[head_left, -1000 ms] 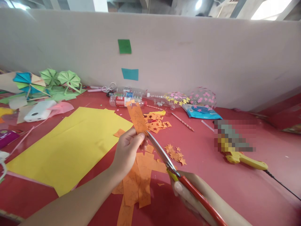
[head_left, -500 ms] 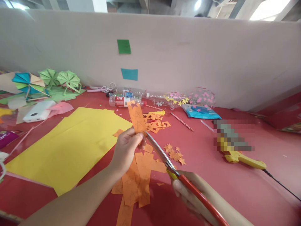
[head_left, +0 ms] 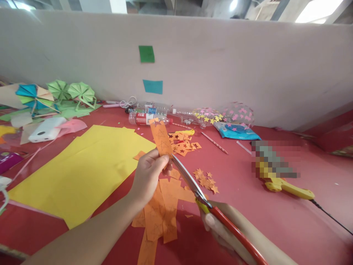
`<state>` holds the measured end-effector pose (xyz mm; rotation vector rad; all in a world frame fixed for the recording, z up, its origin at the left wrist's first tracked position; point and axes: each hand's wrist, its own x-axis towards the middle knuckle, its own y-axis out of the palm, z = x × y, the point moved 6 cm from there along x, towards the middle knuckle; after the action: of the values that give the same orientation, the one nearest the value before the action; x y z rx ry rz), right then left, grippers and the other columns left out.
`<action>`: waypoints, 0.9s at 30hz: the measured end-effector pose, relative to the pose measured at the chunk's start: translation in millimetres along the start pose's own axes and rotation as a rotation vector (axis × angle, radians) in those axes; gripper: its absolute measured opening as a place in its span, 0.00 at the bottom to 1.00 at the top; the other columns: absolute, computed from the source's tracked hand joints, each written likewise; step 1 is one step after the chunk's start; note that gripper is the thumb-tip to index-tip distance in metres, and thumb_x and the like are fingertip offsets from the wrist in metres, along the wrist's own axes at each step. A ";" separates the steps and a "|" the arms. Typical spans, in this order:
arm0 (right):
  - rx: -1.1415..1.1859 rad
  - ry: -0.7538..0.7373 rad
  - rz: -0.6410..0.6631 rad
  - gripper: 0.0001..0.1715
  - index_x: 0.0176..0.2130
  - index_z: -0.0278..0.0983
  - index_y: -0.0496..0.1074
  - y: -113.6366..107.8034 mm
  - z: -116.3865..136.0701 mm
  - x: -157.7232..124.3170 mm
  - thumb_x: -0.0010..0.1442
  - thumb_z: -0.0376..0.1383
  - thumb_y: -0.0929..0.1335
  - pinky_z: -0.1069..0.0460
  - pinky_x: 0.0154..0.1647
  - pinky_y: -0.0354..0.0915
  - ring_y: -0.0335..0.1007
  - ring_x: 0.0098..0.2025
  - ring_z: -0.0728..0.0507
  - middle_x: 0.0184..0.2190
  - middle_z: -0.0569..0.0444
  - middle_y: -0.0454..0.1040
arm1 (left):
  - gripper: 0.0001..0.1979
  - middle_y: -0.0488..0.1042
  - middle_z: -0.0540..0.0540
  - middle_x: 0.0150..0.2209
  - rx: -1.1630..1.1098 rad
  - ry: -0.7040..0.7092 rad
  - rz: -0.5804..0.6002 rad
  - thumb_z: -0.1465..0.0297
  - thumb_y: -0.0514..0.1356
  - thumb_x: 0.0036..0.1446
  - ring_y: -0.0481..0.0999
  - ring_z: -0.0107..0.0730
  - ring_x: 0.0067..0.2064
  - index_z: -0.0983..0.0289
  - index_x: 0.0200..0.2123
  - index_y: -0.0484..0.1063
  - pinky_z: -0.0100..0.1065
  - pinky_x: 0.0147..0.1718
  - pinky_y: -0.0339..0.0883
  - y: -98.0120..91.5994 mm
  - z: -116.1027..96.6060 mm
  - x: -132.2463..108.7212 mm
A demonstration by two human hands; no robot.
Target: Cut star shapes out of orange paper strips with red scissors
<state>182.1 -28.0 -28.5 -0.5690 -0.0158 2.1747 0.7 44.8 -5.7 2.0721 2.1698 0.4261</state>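
Between thumb and fingers, my left hand pinches an orange paper strip that has stars drawn on it and a notched top edge. My right hand grips red-handled scissors, whose blade tips meet the strip's right edge just beside my left thumb. Below my hands lie several more orange strips with pencilled stars. A small heap of cut orange stars sits right of the blades. Behind the strip are orange scraps with star-shaped holes.
Yellow paper sheets cover the left of the red table. Further left are a white device and folded paper pinwheels. Plastic bottles lie along the wall, near a blue packet. A yellow corded tool rests at the right.
The view has shifted very slightly. Both hands, the strip and the scissors keep almost the same positions, with the blade tips still at the strip's edge.
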 end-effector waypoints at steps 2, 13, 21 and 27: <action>-0.023 0.038 -0.003 0.35 0.27 0.39 0.56 1.9 -1.3 1.5 0.55 0.67 0.58 0.57 0.14 0.44 0.43 0.15 0.55 0.15 0.67 0.50 | 0.08 0.69 0.47 0.20 0.004 0.001 -0.002 0.71 0.57 0.52 0.67 0.20 0.21 0.64 0.22 0.70 0.25 0.22 0.61 0.0 0.2 0.3; 0.051 0.089 -0.037 0.38 0.26 0.39 0.58 2.0 -2.6 1.7 0.49 0.70 0.58 0.59 0.12 0.46 0.45 0.12 0.56 0.12 0.68 0.51 | 0.08 0.69 0.48 0.20 0.003 0.017 0.017 0.71 0.57 0.52 0.67 0.22 0.22 0.64 0.22 0.70 0.26 0.22 0.61 -0.1 0.5 1.5; 0.028 0.091 -0.008 0.32 0.28 0.38 0.58 1.1 -8.2 -3.6 0.58 0.63 0.60 0.58 0.15 0.47 0.46 0.17 0.55 0.16 0.65 0.52 | 0.07 0.68 0.48 0.20 0.012 0.004 0.031 0.70 0.56 0.51 0.66 0.23 0.23 0.64 0.22 0.69 0.27 0.22 0.60 0.8 -0.7 1.8; 0.032 0.109 -0.031 0.36 0.27 0.39 0.58 2.8 -7.7 1.6 0.52 0.68 0.59 0.59 0.12 0.45 0.46 0.14 0.56 0.14 0.66 0.52 | 0.07 0.68 0.49 0.20 0.023 -0.005 0.019 0.70 0.56 0.50 0.65 0.24 0.23 0.64 0.22 0.69 0.28 0.22 0.60 0.4 -0.9 2.3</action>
<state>182.2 -30.0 -36.6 -0.6642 0.0685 2.1077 0.7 46.9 -4.5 2.1049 2.1638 0.3990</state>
